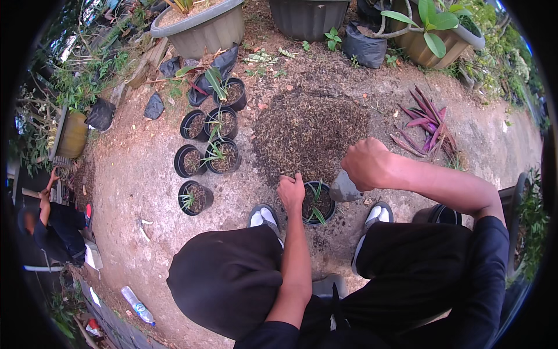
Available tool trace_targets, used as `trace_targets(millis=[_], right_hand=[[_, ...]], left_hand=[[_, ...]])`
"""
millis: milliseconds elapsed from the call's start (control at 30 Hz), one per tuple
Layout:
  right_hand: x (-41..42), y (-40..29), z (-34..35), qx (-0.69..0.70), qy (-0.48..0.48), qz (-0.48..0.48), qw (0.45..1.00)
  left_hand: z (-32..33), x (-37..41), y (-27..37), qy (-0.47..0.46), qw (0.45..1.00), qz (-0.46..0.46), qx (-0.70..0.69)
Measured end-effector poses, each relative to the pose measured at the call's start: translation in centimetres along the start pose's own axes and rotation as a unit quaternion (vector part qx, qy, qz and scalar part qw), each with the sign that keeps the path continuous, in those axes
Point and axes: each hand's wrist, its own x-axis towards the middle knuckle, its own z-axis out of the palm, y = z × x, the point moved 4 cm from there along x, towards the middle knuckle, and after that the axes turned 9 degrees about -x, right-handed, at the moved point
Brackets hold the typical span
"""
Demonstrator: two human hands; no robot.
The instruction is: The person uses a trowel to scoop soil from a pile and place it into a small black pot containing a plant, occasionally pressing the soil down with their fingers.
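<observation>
Between my feet stands a black plastic pot point(317, 203) with dark soil and a small green-leaved plant point(318, 192). My left hand point(291, 190) is at the pot's upper left rim, fingers curled; whether it grips the rim cannot be made out. My right hand point(365, 165) is closed around the handle of a trowel point(345, 186), whose grey, soil-marked blade is beside the pot's right rim. The handle is hidden in the fist. Beyond both hands spreads a heap of brown potting mix point(311, 131).
Several potted seedlings in black pots point(223, 155) stand left of the heap. Purple-leaved cuttings point(429, 124) lie at the right. Large planters point(202, 32) line the back. Black pots point(437, 214) sit by my right knee. Another person point(61, 233) works at far left, near a plastic bottle point(137, 305).
</observation>
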Motion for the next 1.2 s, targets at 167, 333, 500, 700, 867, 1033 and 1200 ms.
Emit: trace_targets(millis=[167,333,500,700,867,1033,1200], right_hand=[[1.0,0.4,4.3,0.017,-0.086,0.016,0.996],[0.4,2.4,10.7,0.102,-0.133,0.037,0.985],[0.5,6.1,20.4,0.252,-0.094,0.015,0.963],[-2.1,8.0,29.8,0.291,-0.053,0.084,0.952],[-2.2,6.3,31.9,0.303,-0.076,0.094,0.945],[-1.3,4.4,28.5,0.290,-0.138,0.070,0.944],[1.8,5.2,29.0,0.274,-0.101,0.077,0.953]], left_hand=[[0.1,0.0,0.0,-0.002,1.000,-0.007,0.005],[0.1,-0.2,0.0,-0.008,1.000,-0.014,0.001],[0.4,0.0,-0.4,-0.001,1.000,-0.012,0.006],[0.4,-0.1,0.1,-0.004,1.000,-0.014,0.011],[0.5,0.2,-0.6,0.005,1.000,0.011,0.014],[0.3,0.0,-0.2,-0.001,1.000,0.001,0.015],[0.3,-0.2,0.2,0.001,1.000,0.008,0.024]])
